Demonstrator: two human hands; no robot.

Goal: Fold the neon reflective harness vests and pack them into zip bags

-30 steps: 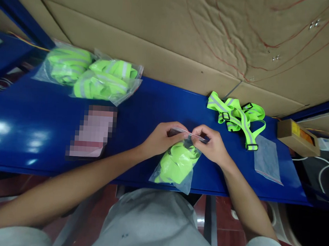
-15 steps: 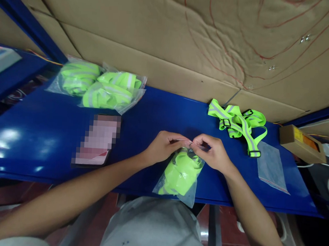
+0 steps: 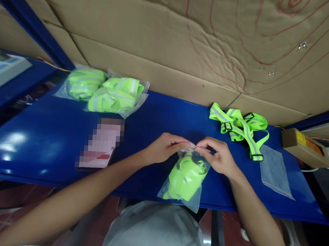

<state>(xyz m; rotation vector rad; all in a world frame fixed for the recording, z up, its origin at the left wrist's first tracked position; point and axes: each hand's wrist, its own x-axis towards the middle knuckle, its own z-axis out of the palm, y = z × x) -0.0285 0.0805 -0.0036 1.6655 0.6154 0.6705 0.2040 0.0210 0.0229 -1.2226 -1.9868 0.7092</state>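
A clear zip bag (image 3: 185, 178) stuffed with a neon-green reflective strap lies on the blue table (image 3: 41, 137) near its front edge. My left hand (image 3: 165, 148) pinches the bag's top seal from the left. My right hand (image 3: 218, 156) pinches the same seal from the right, and the fingertips of both hands almost meet. Both hands are closed on the bag's mouth.
Filled bags of green straps (image 3: 107, 93) lie at the back left. A loose green reflective strap (image 3: 239, 125) and an empty clear bag (image 3: 275, 170) lie to the right. A blurred flat object (image 3: 102, 143) sits left of my hands, and a cardboard box (image 3: 305, 146) at far right. Cardboard lines the back.
My hands have drawn closer together along the bag's seal. The whole scene sits slightly lower and to the right in the picture as my head moved.
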